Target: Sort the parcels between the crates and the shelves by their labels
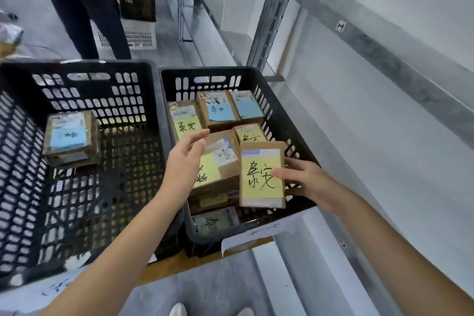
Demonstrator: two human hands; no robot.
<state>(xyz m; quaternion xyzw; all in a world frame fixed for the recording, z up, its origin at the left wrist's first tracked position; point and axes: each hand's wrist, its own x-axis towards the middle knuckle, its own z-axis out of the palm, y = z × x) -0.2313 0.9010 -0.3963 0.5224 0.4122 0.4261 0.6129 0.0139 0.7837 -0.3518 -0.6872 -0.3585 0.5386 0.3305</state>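
Note:
Two black plastic crates stand side by side. The right crate [279,100] holds several brown parcels with yellow or blue labels. My right hand [305,182] grips a small parcel with a yellow label [261,174], upright over the crate's right side, thumb across the label. My left hand [184,159] hovers open above a larger yellow-label parcel [218,167] in the middle of that crate. The left crate [84,72] holds a short stack topped by a blue-label parcel [69,136].
A grey metal shelf rack [272,15] runs along the right. Another person [82,2] stands at the back left beside stacked black and white crates [138,13]. The crates rest on a wooden board [179,261]. My shoes [179,309] show at the bottom.

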